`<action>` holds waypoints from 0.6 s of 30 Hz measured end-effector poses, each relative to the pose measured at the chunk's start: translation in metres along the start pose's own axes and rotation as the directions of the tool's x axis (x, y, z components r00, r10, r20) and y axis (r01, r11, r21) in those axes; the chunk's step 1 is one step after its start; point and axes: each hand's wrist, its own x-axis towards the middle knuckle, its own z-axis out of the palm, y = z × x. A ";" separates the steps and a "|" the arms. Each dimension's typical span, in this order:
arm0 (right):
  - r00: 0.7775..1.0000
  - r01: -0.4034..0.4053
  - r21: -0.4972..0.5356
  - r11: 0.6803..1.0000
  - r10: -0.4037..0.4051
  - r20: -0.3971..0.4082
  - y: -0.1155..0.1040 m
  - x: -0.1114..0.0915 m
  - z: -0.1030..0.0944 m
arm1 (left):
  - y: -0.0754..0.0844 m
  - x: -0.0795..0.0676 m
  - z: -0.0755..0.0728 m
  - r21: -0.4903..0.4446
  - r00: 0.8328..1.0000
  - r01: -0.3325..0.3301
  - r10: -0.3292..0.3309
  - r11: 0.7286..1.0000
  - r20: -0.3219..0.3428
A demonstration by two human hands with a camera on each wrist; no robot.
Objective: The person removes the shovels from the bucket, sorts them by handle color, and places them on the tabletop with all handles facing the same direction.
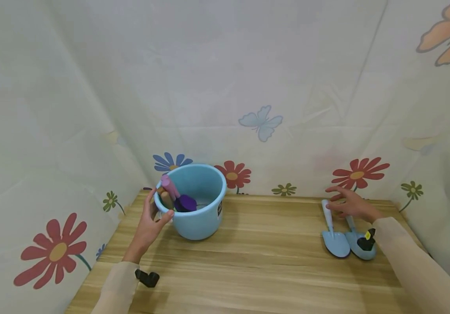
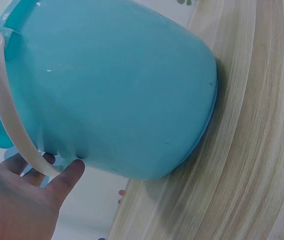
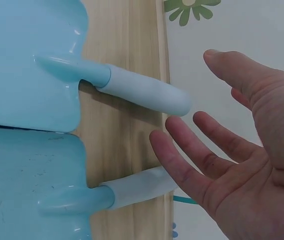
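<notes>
My left hand (image 1: 150,223) grips the bucket (image 1: 198,225), likely steadying it; my right hand (image 1: 352,205), spread empty, hovers near the shovels (image 1: 335,245).

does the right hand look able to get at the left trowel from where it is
Most likely yes: the right hand is close by the left trowel's handle, with its fingers spread and holding nothing. I see nothing blocking the way.
</notes>
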 end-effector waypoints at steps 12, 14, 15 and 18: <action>0.997 0.078 -0.095 0.992 -0.080 -0.019 -0.016 -0.002 -0.001 | 0.001 0.000 0.000 0.008 1.000 -0.004 0.004 1.000 -0.003; 0.996 0.088 -0.095 0.992 -0.090 -0.016 -0.018 -0.002 -0.001 | 0.001 0.000 0.000 0.008 1.000 -0.003 0.003 1.000 -0.001; 0.995 0.093 -0.094 0.991 -0.095 -0.014 -0.018 -0.002 -0.002 | 0.001 0.000 0.000 0.007 1.000 -0.002 0.002 1.000 0.000; 0.995 0.102 -0.089 0.991 -0.102 -0.003 -0.020 -0.002 -0.003 | 0.001 -0.001 0.000 0.007 1.000 0.001 -0.001 1.000 0.003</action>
